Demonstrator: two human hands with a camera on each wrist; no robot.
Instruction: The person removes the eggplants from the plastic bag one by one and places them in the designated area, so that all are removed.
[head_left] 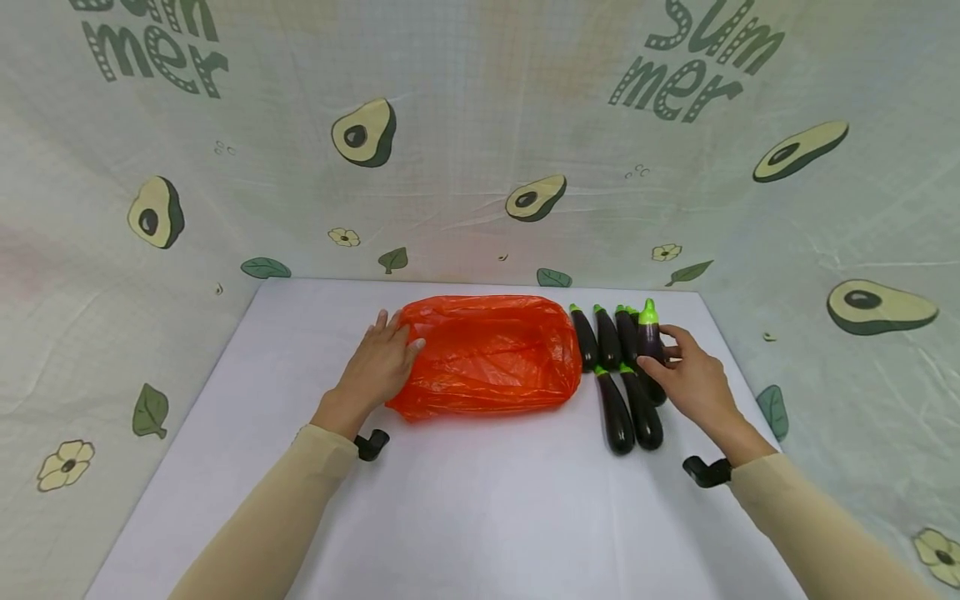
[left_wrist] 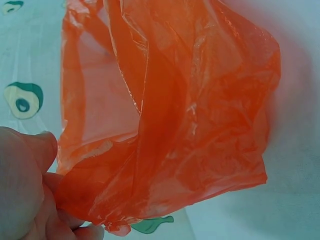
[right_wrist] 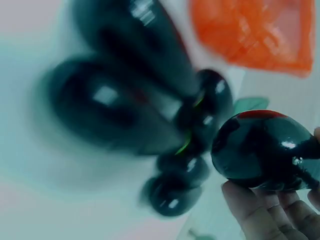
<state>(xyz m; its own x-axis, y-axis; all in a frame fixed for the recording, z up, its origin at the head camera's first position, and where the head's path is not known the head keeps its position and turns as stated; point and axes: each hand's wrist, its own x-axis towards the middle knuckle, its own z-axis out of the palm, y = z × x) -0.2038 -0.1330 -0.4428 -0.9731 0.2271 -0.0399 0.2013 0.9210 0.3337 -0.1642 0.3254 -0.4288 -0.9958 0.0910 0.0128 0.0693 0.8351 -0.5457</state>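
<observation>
A red-orange plastic bag (head_left: 483, 354) lies on the white table with its mouth spread. My left hand (head_left: 384, 354) is at the bag's left edge; in the left wrist view the fingers (left_wrist: 57, 222) hold its rim, partly hidden behind the thin plastic. My right hand (head_left: 693, 379) grips a glossy dark eggplant (head_left: 650, 333) with a bright green top, held upright at the right end of the row. Its round dark end (right_wrist: 265, 150) shows large in the right wrist view. More eggplants (head_left: 617, 414) lie in two rows between the bag and that hand.
Printed cloth with avocados and leaves hangs behind the white table (head_left: 480, 517) and at both sides. The nearest eggplants sit right against the bag's right edge. Black straps with small devices (head_left: 707, 472) are on both wrists.
</observation>
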